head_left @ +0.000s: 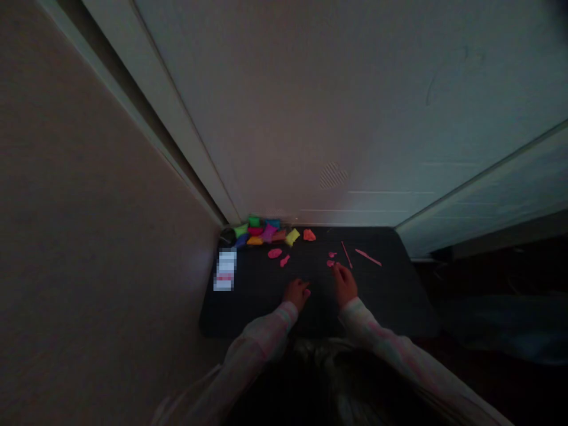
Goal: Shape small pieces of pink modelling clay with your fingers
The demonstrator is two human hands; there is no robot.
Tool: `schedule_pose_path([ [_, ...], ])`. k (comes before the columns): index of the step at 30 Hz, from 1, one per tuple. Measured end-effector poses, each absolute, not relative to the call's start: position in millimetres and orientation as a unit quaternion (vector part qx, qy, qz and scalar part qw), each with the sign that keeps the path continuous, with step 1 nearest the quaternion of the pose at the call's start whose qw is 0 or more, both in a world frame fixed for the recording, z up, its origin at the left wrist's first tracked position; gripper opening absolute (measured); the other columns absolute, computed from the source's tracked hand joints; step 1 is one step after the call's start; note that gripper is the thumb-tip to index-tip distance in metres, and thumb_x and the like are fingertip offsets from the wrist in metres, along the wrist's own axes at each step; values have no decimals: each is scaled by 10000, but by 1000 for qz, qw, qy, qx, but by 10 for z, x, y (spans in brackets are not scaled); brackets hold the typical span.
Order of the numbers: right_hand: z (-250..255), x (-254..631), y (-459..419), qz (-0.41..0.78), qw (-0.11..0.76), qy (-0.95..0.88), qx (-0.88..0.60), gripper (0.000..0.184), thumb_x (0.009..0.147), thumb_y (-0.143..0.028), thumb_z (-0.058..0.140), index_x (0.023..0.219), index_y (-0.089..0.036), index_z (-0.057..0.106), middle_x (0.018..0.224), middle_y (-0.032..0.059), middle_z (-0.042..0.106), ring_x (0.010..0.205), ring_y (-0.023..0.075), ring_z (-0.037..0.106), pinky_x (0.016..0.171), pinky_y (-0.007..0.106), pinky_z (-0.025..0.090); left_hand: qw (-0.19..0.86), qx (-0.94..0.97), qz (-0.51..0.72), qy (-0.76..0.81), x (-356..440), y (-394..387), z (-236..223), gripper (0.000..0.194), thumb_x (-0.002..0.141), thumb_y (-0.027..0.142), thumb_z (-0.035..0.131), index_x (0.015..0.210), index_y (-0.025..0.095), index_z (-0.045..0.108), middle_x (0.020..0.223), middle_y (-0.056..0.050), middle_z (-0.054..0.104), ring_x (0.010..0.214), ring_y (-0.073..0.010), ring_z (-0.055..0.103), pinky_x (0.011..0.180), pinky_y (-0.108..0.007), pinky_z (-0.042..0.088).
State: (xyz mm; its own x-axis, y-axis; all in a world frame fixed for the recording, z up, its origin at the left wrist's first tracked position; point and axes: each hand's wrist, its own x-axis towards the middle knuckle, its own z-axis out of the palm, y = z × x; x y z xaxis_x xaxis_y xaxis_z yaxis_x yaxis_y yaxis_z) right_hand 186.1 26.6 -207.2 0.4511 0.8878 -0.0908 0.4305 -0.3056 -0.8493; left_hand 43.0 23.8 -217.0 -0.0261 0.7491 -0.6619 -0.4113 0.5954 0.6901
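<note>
Left hand: The left hand (297, 294) is curling its fingers low over the dark rectangular tabletop (252, 302); whether they are pinching anything, I cannot tell.
Right hand: The right hand (345, 285) is bunching its fingertips just beside two small pink clay-like pieces (331, 263); a pinch cannot be made out.
Pink tools: A thin pink stick (347, 254) and a flat pink blade-shaped tool (368, 257) are lying rightward.
Far edge: Multicoloured soft packets (268, 231) are clustering left of a crumpled orange lump (309, 235).
</note>
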Motion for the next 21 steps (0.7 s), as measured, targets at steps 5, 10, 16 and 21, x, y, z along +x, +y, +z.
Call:
schedule_pose_path([
  [5,-1953,2231,-211,299,401,-383,-777,215,866,-327,484,902,-138,580,895,35,614,791,140,591,724,334,492,689,195,406,568,443,234,-2191,259,857,322,461,1079,214,538,1145,-84,542,948,-178,552,790,-380,495],
  [10,-1801,2271,-287,335,417,-356,-766,358,771,-518,484,748,-176,590,711,33,623,666,169,580,608,320,477,707,221,370,560,529,321,-2018,267,852,313,478,1086,197,531,1128,-81,548,941,-181,560,781,-378,496],
  [16,-1196,2015,39,450,423,-424,-663,352,646,-525,596,764,-196,638,738,47,670,711,216,610,640,332,487,711,260,406,512,467,572,-1109,71,654,160,705,690,136,649,712,-39,654,711,-155,594,712,-302,475],
  [21,-242,1787,166,443,444,-607,-489,267,797,-433,503,934,-234,618,876,45,664,823,198,609,738,315,476,683,324,500,423,300,499,-138,151,529,179,778,629,149,669,648,-12,669,652,-151,613,659,-273,471],
])
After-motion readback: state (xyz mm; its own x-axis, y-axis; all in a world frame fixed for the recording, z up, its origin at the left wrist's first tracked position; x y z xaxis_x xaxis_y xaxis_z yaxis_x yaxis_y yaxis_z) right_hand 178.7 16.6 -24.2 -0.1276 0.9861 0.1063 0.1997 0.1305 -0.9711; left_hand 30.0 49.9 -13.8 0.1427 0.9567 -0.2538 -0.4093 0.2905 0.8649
